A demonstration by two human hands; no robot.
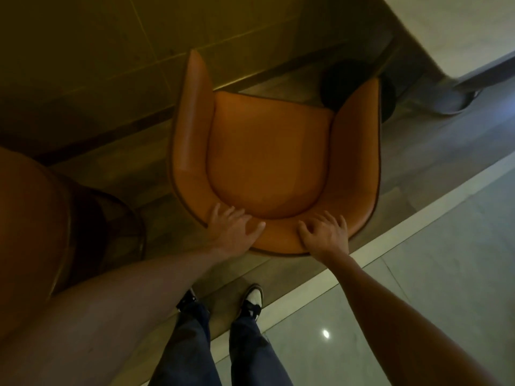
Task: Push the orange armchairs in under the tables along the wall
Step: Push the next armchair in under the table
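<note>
At frame centre, the left hand [234, 231] pressed the orange armchair [267, 162] at its backrest, fingers spread; the right hand [326, 234] gripped the rim, fingers curled.

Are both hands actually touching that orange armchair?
Touching. The head view shows the left hand and right hand both lying on the orange armchair back rim, no gap.

One armchair [267, 162], perhaps two; one table [459, 26]
</note>
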